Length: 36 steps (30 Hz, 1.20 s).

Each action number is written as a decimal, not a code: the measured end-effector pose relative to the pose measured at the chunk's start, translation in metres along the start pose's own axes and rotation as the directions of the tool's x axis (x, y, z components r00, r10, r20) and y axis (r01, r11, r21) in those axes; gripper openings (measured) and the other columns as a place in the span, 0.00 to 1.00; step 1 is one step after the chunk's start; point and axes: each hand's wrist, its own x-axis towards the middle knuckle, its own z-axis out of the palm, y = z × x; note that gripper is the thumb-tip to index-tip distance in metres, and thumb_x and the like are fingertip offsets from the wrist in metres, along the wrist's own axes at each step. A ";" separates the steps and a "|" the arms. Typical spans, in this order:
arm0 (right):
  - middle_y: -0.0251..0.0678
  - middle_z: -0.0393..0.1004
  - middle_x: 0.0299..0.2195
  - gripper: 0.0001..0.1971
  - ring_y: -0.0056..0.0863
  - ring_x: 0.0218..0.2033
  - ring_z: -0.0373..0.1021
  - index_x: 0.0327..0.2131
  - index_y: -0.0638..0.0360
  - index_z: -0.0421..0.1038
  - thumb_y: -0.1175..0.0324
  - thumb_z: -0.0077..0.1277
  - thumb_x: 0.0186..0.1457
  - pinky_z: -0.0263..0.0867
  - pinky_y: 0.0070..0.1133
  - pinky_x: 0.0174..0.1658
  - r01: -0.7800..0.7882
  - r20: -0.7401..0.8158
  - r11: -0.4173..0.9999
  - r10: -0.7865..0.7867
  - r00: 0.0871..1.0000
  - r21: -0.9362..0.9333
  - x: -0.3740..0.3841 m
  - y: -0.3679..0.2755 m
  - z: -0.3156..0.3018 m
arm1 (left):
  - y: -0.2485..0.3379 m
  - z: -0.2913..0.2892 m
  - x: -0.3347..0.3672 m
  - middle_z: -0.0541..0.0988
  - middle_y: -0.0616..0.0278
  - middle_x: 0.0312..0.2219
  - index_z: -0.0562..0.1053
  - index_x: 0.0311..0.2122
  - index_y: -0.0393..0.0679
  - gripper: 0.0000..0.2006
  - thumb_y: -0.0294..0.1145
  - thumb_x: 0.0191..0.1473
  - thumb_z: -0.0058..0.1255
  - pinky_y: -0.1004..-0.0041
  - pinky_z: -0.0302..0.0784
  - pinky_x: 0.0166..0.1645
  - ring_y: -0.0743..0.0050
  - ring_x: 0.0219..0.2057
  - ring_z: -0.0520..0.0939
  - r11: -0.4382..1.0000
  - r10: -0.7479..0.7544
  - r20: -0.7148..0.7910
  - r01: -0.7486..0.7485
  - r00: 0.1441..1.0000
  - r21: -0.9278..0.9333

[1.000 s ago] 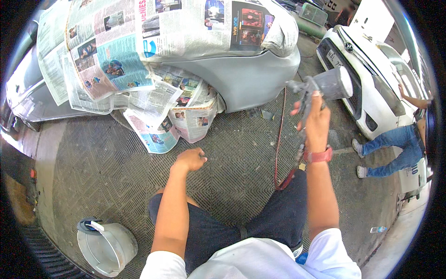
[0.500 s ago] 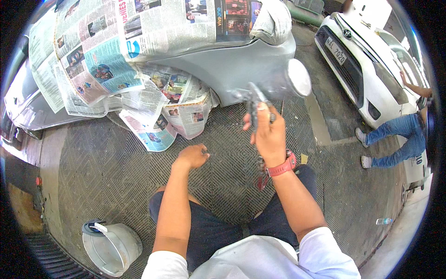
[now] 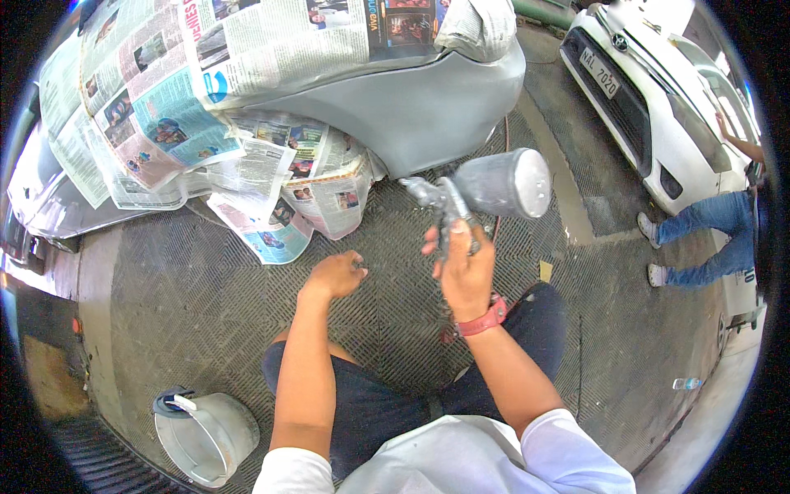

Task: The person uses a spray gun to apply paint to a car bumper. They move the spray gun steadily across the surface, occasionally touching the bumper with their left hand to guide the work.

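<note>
Now swung in from the right to centre frame: right hand (image 3: 466,276) gripping a spray gun (image 3: 481,193), aimed at the grey car panel (image 3: 428,107); left hand (image 3: 336,274) loosely curled, empty, lower left.

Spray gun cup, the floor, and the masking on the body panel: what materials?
Spray gun cup: looks like metal, dull grey with a soft sheen; overspray could hide plastic. Floor: dark mat, likely rubber, with moulded herringbone tread. Masking: printed newspaper, creased and folded over the grey body panel. Right hand grips the gun.
</note>
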 end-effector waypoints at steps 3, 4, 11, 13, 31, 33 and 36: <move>0.40 0.84 0.39 0.25 0.24 0.35 0.82 0.52 0.67 0.75 0.52 0.38 0.80 0.71 0.18 0.23 0.037 0.042 0.995 -0.041 0.998 0.090 -0.006 0.009 0.015 | 0.005 0.000 -0.002 0.89 0.48 0.45 0.77 0.60 0.44 0.24 0.47 0.65 0.59 0.52 0.81 0.58 0.43 0.51 0.88 1.000 -0.018 0.014 0.019 1.000 -0.013; 0.40 0.84 0.39 0.25 0.24 0.35 0.82 0.52 0.67 0.76 0.52 0.38 0.81 0.71 0.18 0.23 0.024 0.035 0.993 -0.028 0.999 0.112 -0.005 0.015 0.017 | 0.007 -0.001 -0.002 0.89 0.48 0.45 0.77 0.60 0.45 0.24 0.46 0.65 0.59 0.52 0.81 0.58 0.43 0.51 0.88 1.000 -0.022 0.017 0.023 1.000 -0.012; 0.40 0.83 0.37 0.27 0.25 0.33 0.81 0.50 0.67 0.75 0.50 0.36 0.81 0.71 0.20 0.21 -0.104 -0.193 0.989 0.122 0.973 0.103 0.006 0.077 -0.001 | 0.011 -0.007 -0.009 0.89 0.47 0.46 0.77 0.61 0.44 0.23 0.44 0.65 0.59 0.52 0.81 0.58 0.42 0.52 0.88 1.000 -0.004 0.003 0.004 1.000 0.007; 0.40 0.83 0.38 0.26 0.24 0.33 0.81 0.50 0.67 0.75 0.50 0.37 0.81 0.71 0.20 0.20 -0.149 -0.272 0.984 0.171 0.947 0.098 0.005 0.093 -0.004 | 0.013 -0.008 -0.011 0.88 0.46 0.47 0.77 0.61 0.43 0.24 0.45 0.64 0.59 0.52 0.80 0.59 0.41 0.52 0.87 1.000 -0.007 -0.007 0.007 1.000 0.004; 0.37 0.81 0.30 0.25 0.21 0.23 0.77 0.49 0.67 0.76 0.52 0.39 0.80 0.68 0.21 0.18 -0.139 -0.265 0.988 0.151 0.952 0.064 0.056 0.173 -0.032 | 0.018 -0.003 -0.028 0.88 0.43 0.47 0.76 0.62 0.42 0.24 0.44 0.66 0.60 0.53 0.81 0.57 0.42 0.51 0.88 1.000 -0.022 -0.006 0.022 1.000 -0.001; 0.38 0.81 0.29 0.26 0.23 0.22 0.76 0.44 0.66 0.75 0.51 0.39 0.80 0.68 0.21 0.17 -0.107 -0.392 0.993 0.117 0.912 0.045 0.074 0.179 -0.050 | 0.018 -0.002 -0.033 0.88 0.43 0.47 0.76 0.63 0.42 0.24 0.42 0.66 0.60 0.54 0.82 0.57 0.44 0.51 0.88 0.999 -0.036 -0.006 0.036 0.999 -0.003; 0.39 0.84 0.32 0.27 0.24 0.22 0.77 0.44 0.67 0.76 0.50 0.38 0.80 0.68 0.23 0.18 -0.011 -0.490 0.996 -0.035 0.871 -0.090 0.095 0.183 -0.074 | 0.022 -0.002 -0.039 0.88 0.44 0.47 0.75 0.63 0.42 0.24 0.41 0.66 0.60 0.56 0.82 0.57 0.47 0.50 0.89 0.999 -0.051 -0.005 0.051 0.999 -0.007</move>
